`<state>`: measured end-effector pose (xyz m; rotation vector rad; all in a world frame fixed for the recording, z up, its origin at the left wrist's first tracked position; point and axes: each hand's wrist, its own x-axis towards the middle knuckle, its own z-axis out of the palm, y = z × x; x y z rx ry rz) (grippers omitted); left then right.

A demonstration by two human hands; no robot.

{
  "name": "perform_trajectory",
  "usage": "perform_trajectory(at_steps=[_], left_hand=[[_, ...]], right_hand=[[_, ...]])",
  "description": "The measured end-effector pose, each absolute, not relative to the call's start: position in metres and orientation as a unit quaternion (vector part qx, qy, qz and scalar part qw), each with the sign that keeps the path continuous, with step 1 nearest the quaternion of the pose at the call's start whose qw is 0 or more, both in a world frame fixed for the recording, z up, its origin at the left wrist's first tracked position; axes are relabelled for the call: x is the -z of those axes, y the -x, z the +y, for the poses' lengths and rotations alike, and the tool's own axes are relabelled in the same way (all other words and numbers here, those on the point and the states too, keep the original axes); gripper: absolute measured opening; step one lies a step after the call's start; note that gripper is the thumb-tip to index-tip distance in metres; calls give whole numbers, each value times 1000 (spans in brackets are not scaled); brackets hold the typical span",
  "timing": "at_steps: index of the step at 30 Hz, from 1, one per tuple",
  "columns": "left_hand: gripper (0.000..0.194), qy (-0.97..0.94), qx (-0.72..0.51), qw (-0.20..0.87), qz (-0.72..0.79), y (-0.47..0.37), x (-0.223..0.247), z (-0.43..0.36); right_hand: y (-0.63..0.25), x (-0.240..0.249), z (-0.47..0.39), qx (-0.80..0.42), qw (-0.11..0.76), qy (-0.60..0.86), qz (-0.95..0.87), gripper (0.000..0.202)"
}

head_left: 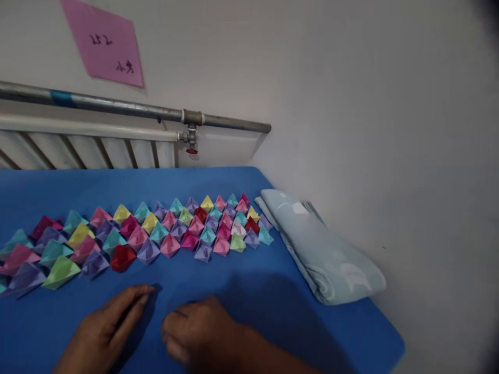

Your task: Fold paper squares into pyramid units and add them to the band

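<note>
Rows of folded paper boats [138,237] in pink, purple, teal, yellow, green and red stand close together on a blue tabletop [187,285]. My left hand [107,327] rests on the blue surface, below the red boat [123,258]. Its fingers are stretched out, with the thumb close beside them, and nothing shows between them. To its right, my right hand [200,330] is curled into a loose fist, apart from the boats; the inside of its palm is hidden. The purple boat [203,252] is nearest above it.
Folded light-blue patterned cloth [319,244] lies along the right edge against the white wall [370,130]. Behind the surface are a white radiator [89,148], a metal pipe [132,108] and a red-handled valve [191,140]. A pink paper [107,47] with handwriting hangs above.
</note>
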<state>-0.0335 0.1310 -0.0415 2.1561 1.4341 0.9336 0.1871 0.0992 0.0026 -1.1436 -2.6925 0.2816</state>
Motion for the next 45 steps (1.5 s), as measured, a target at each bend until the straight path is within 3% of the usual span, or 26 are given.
perform_trajectory(at_steps=[6, 12, 16, 21, 26, 34, 40, 45], left_hand=[[34, -732, -301, 257, 554, 36, 35, 141], [38, -699, -268, 282, 600, 48, 40, 151], [30, -690, -288, 289, 598, 49, 47, 159], [25, -730, -273, 269, 565, 33, 8, 137], [18, -719, -248, 222, 610, 23, -19, 127], [22, -694, -277, 165, 643, 42, -24, 126], [17, -608, -351, 35, 711, 83, -28, 121], [26, -487, -369, -82, 788, 147, -40, 97]], right_hand=[[-184, -11, 105, -106, 52, 429, -896, 13], [-173, -4, 111, -54, 86, 419, -902, 14], [-158, 7, 109, 18, 104, 378, -920, 16], [-146, 6, 97, 55, 143, 311, -938, 15], [-138, 6, 100, 21, 248, 261, -932, 21], [-105, 14, 95, 39, 302, 230, -924, 28], [-99, 14, 90, 23, 292, 246, -924, 22], [-102, 10, 83, -8, 237, 296, -925, 16]])
